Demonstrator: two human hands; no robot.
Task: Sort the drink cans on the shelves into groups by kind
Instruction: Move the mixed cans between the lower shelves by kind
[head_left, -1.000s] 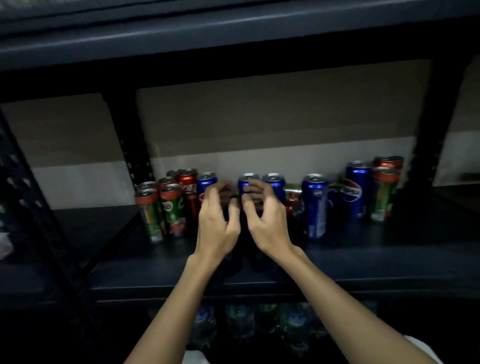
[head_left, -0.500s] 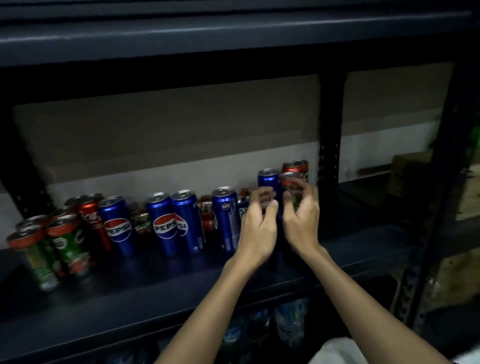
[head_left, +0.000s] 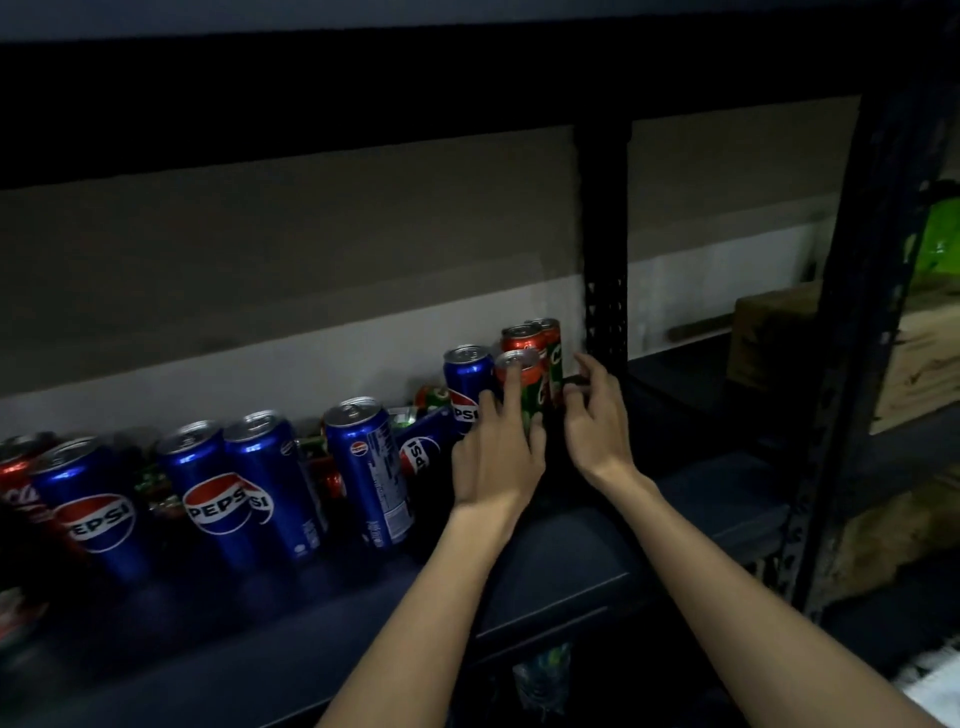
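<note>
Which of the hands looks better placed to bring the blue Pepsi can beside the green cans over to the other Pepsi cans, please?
Probably the left hand: it sits against the blue Pepsi can, on the side facing the other Pepsi cans. The right hand is beyond the green cans.

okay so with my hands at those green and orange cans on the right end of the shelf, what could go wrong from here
1. The left hand touches the front green and orange can, which stands tight against two more of its kind; a push could topple the cluster.
2. An upright Pepsi can stands right beside that hand and could be knocked over by it.
3. A Pepsi can lying on its side behind the front row may roll if neighbours shift.
</note>
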